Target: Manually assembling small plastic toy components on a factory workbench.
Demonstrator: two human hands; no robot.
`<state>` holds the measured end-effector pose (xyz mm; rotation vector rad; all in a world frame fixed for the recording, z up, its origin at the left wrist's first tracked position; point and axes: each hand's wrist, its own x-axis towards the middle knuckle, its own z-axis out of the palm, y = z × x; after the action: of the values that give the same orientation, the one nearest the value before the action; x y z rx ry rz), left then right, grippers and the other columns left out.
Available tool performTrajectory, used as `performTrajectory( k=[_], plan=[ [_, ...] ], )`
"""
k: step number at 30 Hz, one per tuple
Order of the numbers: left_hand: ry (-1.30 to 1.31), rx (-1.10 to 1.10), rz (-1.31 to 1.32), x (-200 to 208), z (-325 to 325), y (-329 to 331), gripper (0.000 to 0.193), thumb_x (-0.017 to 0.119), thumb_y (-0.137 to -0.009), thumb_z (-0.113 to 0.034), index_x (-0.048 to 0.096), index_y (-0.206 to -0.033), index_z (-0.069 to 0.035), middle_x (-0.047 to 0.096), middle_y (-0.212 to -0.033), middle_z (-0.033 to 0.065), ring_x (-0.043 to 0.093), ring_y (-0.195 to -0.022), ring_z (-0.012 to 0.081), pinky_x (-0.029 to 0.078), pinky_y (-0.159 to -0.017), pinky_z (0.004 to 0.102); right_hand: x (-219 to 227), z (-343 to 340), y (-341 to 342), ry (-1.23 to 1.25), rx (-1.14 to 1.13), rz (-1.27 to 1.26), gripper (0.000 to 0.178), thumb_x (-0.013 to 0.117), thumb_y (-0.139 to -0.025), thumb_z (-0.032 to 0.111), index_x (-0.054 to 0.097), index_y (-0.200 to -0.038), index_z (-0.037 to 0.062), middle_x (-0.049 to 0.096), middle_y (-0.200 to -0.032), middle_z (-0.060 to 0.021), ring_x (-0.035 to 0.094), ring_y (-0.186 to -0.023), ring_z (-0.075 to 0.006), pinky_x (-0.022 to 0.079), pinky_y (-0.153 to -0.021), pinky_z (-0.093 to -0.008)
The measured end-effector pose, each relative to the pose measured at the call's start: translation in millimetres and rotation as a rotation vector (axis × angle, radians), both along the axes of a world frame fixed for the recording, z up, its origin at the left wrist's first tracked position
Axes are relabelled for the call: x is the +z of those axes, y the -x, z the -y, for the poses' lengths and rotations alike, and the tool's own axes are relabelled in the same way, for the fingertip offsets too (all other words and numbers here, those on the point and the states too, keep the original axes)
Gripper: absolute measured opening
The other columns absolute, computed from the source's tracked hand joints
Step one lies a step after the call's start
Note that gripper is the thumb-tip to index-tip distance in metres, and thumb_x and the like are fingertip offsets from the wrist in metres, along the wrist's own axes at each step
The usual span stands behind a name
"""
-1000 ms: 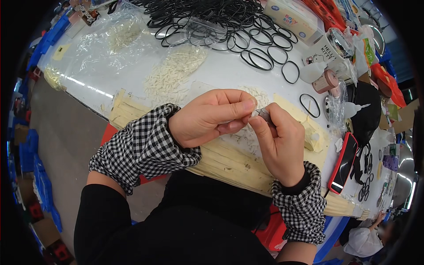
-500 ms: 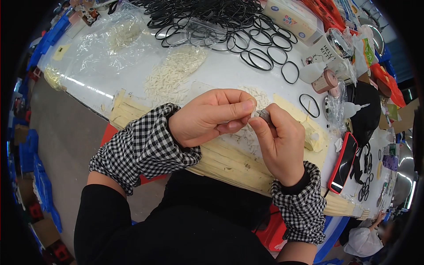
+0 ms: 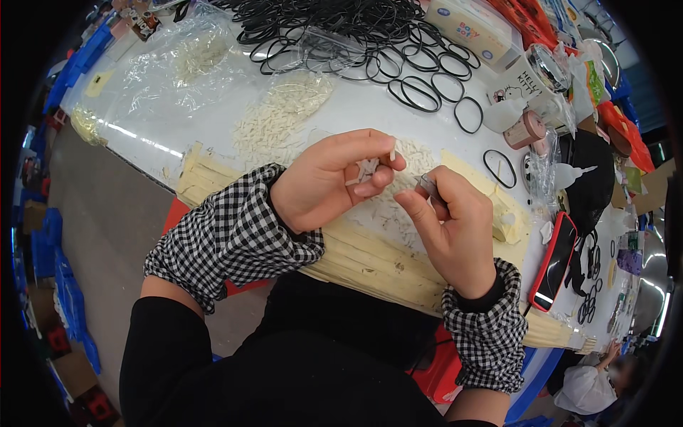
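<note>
My left hand [image 3: 320, 181] pinches one small white piece [image 3: 392, 151] between thumb and fingertip. More small white pieces [image 3: 366, 171] lie in its curled fingers. Just to the right, my right hand [image 3: 459, 231] grips a small grey blade-like tool [image 3: 425, 186], mostly hidden by the fingers. The hands are a little apart, above the table's near edge. Loose white pieces [image 3: 414, 155] are scattered behind and beneath them, and a larger heap of white pieces [image 3: 274, 117] lies farther left, partly under clear plastic.
Black rubber bands [image 3: 327, 25] are piled at the back. A tissue box [image 3: 475, 32], a pink jar [image 3: 525, 132] and a red-cased phone [image 3: 553, 262] are on the right. Yellowish tape [image 3: 370, 263] covers the near edge. A person in white [image 3: 585, 388] is at the lower right.
My hands have drawn apart. The left has turned and opened slightly, revealing pieces in its fingers, and its pinched piece has come away from the grey tool.
</note>
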<state>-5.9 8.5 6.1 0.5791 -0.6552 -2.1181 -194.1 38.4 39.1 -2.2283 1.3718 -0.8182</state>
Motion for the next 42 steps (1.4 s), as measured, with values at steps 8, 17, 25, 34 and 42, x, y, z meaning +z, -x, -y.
performTrajectory(
  k=[8,17,25,34,42],
  plan=[
    [-0.189,0.208,-0.069,-3,2,2,0.014,0.055,-0.092,-0.014,0.051,-0.098,-0.001,0.054,-0.091,0.0076,0.048,-0.075,0.0112,0.040,-0.061,0.0215,-13,-4,4,-0.023,0.124,-0.241,0.017,0.069,-0.078,0.013,0.057,-0.085,0.0043,0.053,-0.080,-0.0083,0.058,-0.063,-0.0299,0.047,-0.055,-0.0374],
    [-0.005,0.007,0.205,-3,1,4,0.016,0.056,-0.095,-0.019,0.058,-0.093,-0.004,0.054,-0.083,-0.0028,0.043,-0.067,0.0046,0.034,-0.058,0.0168,-12,-1,-1,0.161,0.003,-0.128,0.022,0.066,-0.073,0.002,0.055,-0.092,0.0054,0.052,-0.085,-0.0089,0.057,-0.060,-0.0284,0.046,-0.050,-0.0361],
    [0.101,-0.128,0.244,-6,0,5,0.018,0.056,-0.096,-0.020,0.060,-0.095,-0.003,0.056,-0.081,-0.0030,0.040,-0.064,0.0030,0.034,-0.057,0.0167,-9,1,-2,0.397,-0.038,-0.137,0.028,0.065,-0.065,-0.004,0.058,-0.089,0.0070,0.052,-0.084,-0.0067,0.056,-0.058,-0.0224,0.045,-0.049,-0.0327],
    [0.100,-0.121,0.216,-8,-2,6,0.019,0.054,-0.097,-0.021,0.061,-0.097,-0.003,0.061,-0.086,-0.0012,0.040,-0.065,0.0027,0.035,-0.059,0.0163,-13,2,-2,0.531,-0.021,-0.116,0.026,0.069,-0.065,-0.001,0.061,-0.089,0.0067,0.055,-0.083,-0.0054,0.056,-0.057,-0.0192,0.044,-0.049,-0.0300],
    [0.072,-0.161,0.096,-3,0,2,0.018,0.053,-0.098,-0.022,0.059,-0.094,-0.005,0.051,-0.077,-0.0049,0.038,-0.064,0.0022,0.033,-0.058,0.0159,-3,0,-3,0.515,0.002,-0.127,0.021,0.075,-0.077,0.016,0.060,-0.085,0.0038,0.057,-0.077,-0.0081,0.057,-0.058,-0.0216,0.044,-0.048,-0.0294]
  ],
)
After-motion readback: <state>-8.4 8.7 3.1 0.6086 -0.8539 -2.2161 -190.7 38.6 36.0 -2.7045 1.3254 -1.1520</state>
